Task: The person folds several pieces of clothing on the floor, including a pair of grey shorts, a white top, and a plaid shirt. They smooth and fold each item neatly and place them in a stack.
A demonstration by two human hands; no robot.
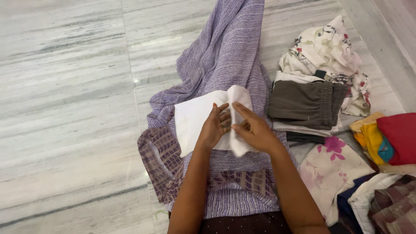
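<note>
Hands meet at centre: I see my left hand (213, 128) and right hand (253, 129) both pinched on a white cloth (195, 119), folded over a purple garment (225, 56) spread on the marble floor (65, 86). At three o'clock sits a folded stack (305, 104); floral fabric (327, 47) at two; a red and yellow pile (388, 136) further right.

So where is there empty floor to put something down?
The marble floor left of the purple striped cloth is bare. The right side is crowded: folded grey clothes, flowery cloth, red cloth. Both hands hold a white cloth.
</note>
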